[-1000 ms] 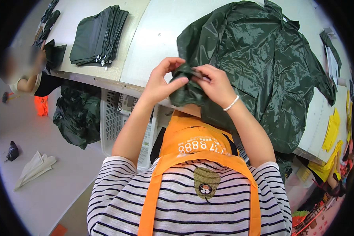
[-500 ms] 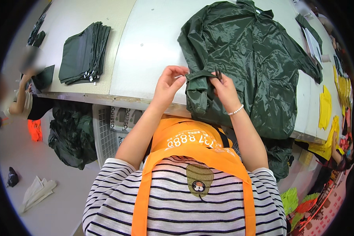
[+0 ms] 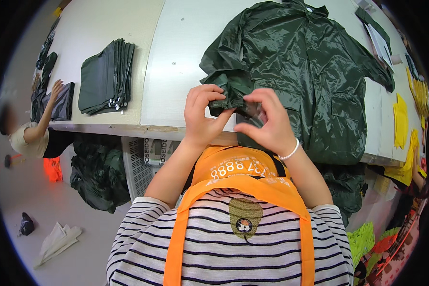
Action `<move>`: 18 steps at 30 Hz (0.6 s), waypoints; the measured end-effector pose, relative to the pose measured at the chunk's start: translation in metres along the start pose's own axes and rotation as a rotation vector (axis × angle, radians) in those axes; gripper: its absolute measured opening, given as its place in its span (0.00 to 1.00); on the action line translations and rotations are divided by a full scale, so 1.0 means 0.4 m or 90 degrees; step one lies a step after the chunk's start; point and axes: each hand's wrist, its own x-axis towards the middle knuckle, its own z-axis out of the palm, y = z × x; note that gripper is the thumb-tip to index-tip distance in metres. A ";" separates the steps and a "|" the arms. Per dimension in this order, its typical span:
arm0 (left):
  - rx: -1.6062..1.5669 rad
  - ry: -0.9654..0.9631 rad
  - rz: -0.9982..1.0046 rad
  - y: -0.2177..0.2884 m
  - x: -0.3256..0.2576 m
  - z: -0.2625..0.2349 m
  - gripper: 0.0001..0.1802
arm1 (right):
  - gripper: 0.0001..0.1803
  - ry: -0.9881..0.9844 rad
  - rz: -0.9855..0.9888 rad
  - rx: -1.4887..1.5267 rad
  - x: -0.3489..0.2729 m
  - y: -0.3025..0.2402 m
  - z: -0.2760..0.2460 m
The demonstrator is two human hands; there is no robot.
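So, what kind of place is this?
Probably a garment packing workshop: a dark green raincoat lies spread on a long white table, beside a stack of folded dark bags, with another worker's hand nearby.

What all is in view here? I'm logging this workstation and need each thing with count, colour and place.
Dark green shiny raincoat: one, spread on the table, right of centre; its bunched sleeve end is pinched by both hands.
White worktable: one, across the top.
Stack of folded dark green flat bags: one stack, on the table, left.
Dark green heap of fabric: one, on the floor under the table's edge.
White plastic crate: one, under the table.
Yellow sheets: several, far right.
White crumpled paper: one, floor, lower left.
Co-worker's hand: one, far left, at the table's edge.
Orange apron: one, over a striped shirt.
Left hand: grips the sleeve.
Right hand: grips the sleeve; white bracelet.
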 end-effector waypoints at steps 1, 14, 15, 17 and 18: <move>0.002 -0.005 0.003 -0.001 0.001 0.003 0.21 | 0.20 0.020 -0.032 -0.023 -0.002 0.016 0.007; -0.050 -0.064 -0.035 0.032 0.042 -0.031 0.14 | 0.16 0.051 -0.011 -0.019 0.013 0.001 -0.007; -0.047 -0.076 -0.022 0.031 0.040 -0.028 0.14 | 0.15 0.064 -0.049 -0.030 0.017 0.002 -0.003; -0.041 -0.102 0.006 0.028 0.035 -0.022 0.15 | 0.13 0.091 -0.126 -0.053 0.027 0.009 0.003; -0.034 -0.101 0.022 0.029 0.037 -0.018 0.15 | 0.12 0.077 -0.117 -0.048 0.029 0.006 0.002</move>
